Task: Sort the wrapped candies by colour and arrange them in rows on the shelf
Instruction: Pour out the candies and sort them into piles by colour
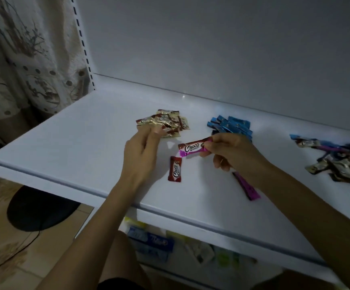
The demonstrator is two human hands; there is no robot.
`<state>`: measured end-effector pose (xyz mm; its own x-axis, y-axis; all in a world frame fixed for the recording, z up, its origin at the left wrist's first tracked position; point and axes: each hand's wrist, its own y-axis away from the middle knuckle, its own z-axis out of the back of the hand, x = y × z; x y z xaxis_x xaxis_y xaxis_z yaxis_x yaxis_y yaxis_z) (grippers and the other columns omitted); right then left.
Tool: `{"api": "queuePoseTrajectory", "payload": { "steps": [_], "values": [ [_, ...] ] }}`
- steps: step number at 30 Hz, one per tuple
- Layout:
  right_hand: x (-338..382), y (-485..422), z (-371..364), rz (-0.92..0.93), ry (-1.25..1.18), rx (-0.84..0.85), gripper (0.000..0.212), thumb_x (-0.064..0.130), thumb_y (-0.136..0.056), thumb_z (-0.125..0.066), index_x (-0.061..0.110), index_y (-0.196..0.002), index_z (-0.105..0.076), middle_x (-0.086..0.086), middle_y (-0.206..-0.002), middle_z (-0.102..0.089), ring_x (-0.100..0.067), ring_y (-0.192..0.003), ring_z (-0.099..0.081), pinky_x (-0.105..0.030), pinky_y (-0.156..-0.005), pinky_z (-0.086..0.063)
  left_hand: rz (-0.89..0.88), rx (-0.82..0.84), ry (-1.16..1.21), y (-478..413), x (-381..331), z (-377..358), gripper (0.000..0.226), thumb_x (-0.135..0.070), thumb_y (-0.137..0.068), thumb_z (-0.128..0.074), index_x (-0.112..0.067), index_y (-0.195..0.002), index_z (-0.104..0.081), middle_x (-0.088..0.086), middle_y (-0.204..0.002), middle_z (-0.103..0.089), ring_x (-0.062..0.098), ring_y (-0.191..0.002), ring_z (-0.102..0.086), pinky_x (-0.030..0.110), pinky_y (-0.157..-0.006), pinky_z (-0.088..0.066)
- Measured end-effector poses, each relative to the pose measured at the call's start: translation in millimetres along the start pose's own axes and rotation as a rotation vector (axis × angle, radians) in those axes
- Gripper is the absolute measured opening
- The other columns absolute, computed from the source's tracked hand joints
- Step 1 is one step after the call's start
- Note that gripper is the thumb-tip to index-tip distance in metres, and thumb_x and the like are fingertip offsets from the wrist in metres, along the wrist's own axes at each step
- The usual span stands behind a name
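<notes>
Pinching the purple foil-wrapped Choco candy (193, 148) by one end, just beyond the flat purple wrapped candy (247, 188) lying on the white shelf (65, 143), the right hand (230, 151) should lay it alongside that one, edges parallel.

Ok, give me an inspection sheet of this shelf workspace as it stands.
Surface: white shelf, candies spread across it.
Job's things: gold pile, blue pile, unsorted pile at right; red candy and purple candy lying loose.
Clutter: nothing seen.
Hands: left hand reaches to the gold pile; right hand pinches the held purple candy.
Cables: dark cable on the floor.
Surroundings: patterned curtain; packets on the lower shelf.
</notes>
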<state>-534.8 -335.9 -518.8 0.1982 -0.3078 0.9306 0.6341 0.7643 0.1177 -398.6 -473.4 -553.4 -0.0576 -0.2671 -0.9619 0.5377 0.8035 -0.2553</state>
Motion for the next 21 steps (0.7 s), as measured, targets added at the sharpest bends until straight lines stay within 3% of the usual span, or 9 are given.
{"api": "queuePoseTrajectory", "payload": {
  "steps": [3, 6, 8, 12, 15, 18, 21],
  "values": [
    [-13, 23, 22, -0.025, -0.060, -0.047, 0.014, 0.010, -0.093, -0.055, 0.011, -0.087, -0.067, -0.005, -0.073, -0.070, -0.008, -0.044, -0.049, -0.019, -0.038, -0.034, 0.169, 0.085, 0.387, 14, -24, -27, 0.034, -0.026, -0.094, -0.028, -0.014, -0.091, -0.060, -0.001, -0.060, -0.032, 0.008, -0.049, -0.028, 0.017, -0.043, -0.023],
    [-27, 40, 52, -0.104, -0.099, -0.121, 0.017, 0.006, -0.091, -0.051, 0.004, -0.079, -0.064, -0.008, -0.053, -0.054, -0.012, -0.040, -0.039, -0.021, -0.038, -0.026, 0.391, 0.213, 0.778, 30, -36, -53, 0.040, -0.022, -0.091, -0.022, -0.012, -0.100, -0.060, 0.002, -0.060, -0.036, 0.013, -0.052, -0.029, 0.021, -0.045, -0.017],
    [-35, 46, 71, -0.152, -0.021, -0.164, 0.020, 0.007, -0.089, -0.048, 0.005, -0.072, -0.058, -0.007, -0.052, -0.047, -0.012, -0.040, -0.036, -0.021, -0.041, -0.023, 0.540, 0.253, 0.962, 39, -34, -69, 0.043, -0.023, -0.087, -0.023, -0.012, -0.106, -0.060, 0.001, -0.061, -0.040, 0.013, -0.053, -0.031, 0.019, -0.045, -0.020],
    [-62, 43, 85, -0.071, 0.345, -0.216, 0.026, 0.021, -0.088, -0.060, 0.012, -0.064, -0.053, 0.000, -0.058, -0.053, -0.008, -0.048, -0.043, -0.022, -0.050, -0.033, 0.708, 0.235, 1.102, 56, -22, -97, 0.045, -0.020, -0.088, -0.026, -0.011, -0.113, -0.062, 0.001, -0.062, -0.043, 0.012, -0.052, -0.032, 0.019, -0.045, -0.020],
    [-84, 42, 76, 0.066, 0.623, -0.332, 0.018, 0.037, -0.083, -0.068, 0.025, -0.077, -0.056, 0.009, -0.060, -0.054, -0.006, -0.056, -0.049, -0.024, -0.054, -0.034, 0.725, 0.194, 1.156, 60, -19, -101, 0.043, -0.024, -0.091, -0.029, -0.011, -0.113, -0.063, 0.000, -0.061, -0.042, 0.011, -0.051, -0.033, 0.019, -0.045, -0.022],
    [-89, 42, 69, 0.142, 0.693, -0.471, 0.033, 0.046, -0.082, -0.066, 0.025, -0.104, -0.053, 0.008, -0.063, -0.048, -0.007, -0.057, -0.047, -0.026, -0.054, -0.034, 0.734, 0.198, 1.196, 61, -18, -99, 0.044, -0.029, -0.093, -0.029, -0.011, -0.112, -0.064, 0.001, -0.061, -0.044, 0.010, -0.051, -0.037, 0.017, -0.043, -0.027],
    [-85, 46, 68, 0.257, 0.670, -0.544, 0.036, 0.050, -0.085, -0.059, 0.021, -0.107, -0.057, 0.011, -0.060, -0.043, -0.004, -0.053, -0.042, -0.023, -0.052, -0.030, 0.698, 0.200, 1.140, 61, -19, -102, 0.048, -0.032, -0.093, -0.027, -0.010, -0.116, -0.062, 0.002, -0.064, -0.046, 0.012, -0.055, -0.038, 0.018, -0.046, -0.032]
  ]
}}
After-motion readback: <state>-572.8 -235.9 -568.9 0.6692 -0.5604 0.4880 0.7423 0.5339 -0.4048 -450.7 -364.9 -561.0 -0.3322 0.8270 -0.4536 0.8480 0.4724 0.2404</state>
